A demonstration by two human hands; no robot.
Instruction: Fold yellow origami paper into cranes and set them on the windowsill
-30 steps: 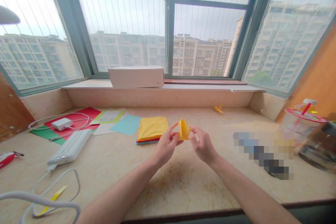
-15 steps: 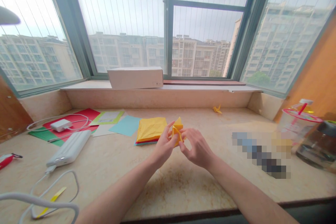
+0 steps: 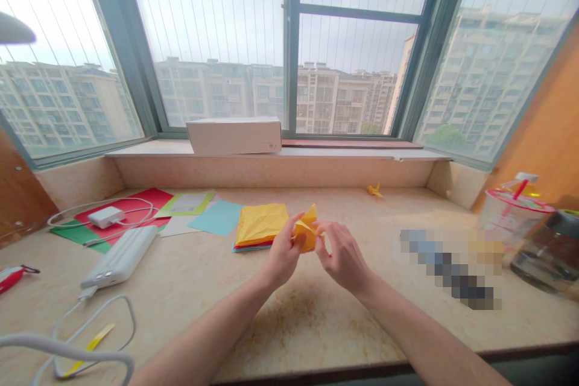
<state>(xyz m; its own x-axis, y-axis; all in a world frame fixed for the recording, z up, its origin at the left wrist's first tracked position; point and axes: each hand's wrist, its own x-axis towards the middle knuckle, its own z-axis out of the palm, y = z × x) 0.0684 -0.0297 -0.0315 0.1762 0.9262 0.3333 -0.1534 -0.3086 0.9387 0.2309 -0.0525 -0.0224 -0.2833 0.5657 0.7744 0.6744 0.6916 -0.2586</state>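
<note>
A small piece of folded yellow origami paper (image 3: pixel 308 230) is held up between my two hands above the counter, one pointed corner sticking up. My left hand (image 3: pixel 286 252) pinches its left side, thumb in front. On the other side, my right hand (image 3: pixel 340 254) grips the paper's right edge between thumb and fingertips. Just left of my left hand lies a stack of yellow paper (image 3: pixel 261 223) with red and blue sheets beneath. Farther back on the right stands a finished yellow paper crane (image 3: pixel 374 190).
Left on the counter (image 3: pixel 289 338) are coloured sheets (image 3: pixel 217 217), a white power bank (image 3: pixel 118 256), a charger (image 3: pixel 107 216) and cables. To the right stand a lidded cup with a straw (image 3: pixel 515 214) and a dark-topped jar (image 3: pixel 549 253). A white box (image 3: pixel 235 136) rests on the sill.
The folded paper has turned slightly, showing a broader face, and its tip has shifted a little right. Both hands keep hold of it.
</note>
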